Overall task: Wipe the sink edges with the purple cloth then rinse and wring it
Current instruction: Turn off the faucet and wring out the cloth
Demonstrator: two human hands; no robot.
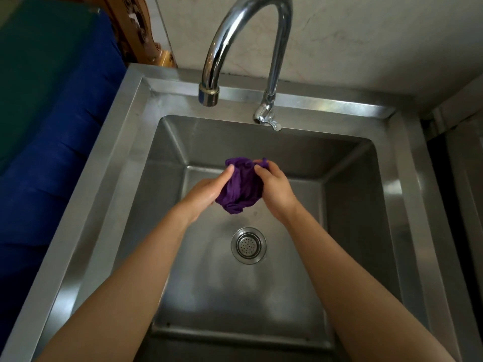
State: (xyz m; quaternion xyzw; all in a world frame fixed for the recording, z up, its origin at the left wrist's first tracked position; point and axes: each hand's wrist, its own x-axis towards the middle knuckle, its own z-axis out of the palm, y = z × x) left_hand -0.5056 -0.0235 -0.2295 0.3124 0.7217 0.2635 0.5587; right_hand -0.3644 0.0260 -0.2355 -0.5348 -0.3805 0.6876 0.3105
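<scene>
A bunched purple cloth (241, 188) hangs over the middle of the steel sink (109, 142), held between both hands. My left hand (206, 192) grips its left side, thumb pressed on top of the fabric. My right hand (274, 189) grips the right side, fingers curled round the upper corner. The cloth's lower end droops free above the basin floor. The curved chrome tap (209, 95) has its spout above and to the left of the cloth; no water stream shows from it.
A round perforated drain strainer (248, 245) sits in the basin floor below my hands. The tap's base and lever (268, 117) stand on the back rim. A blue and green covered surface (52, 100) lies left of the sink; a pale wall is behind.
</scene>
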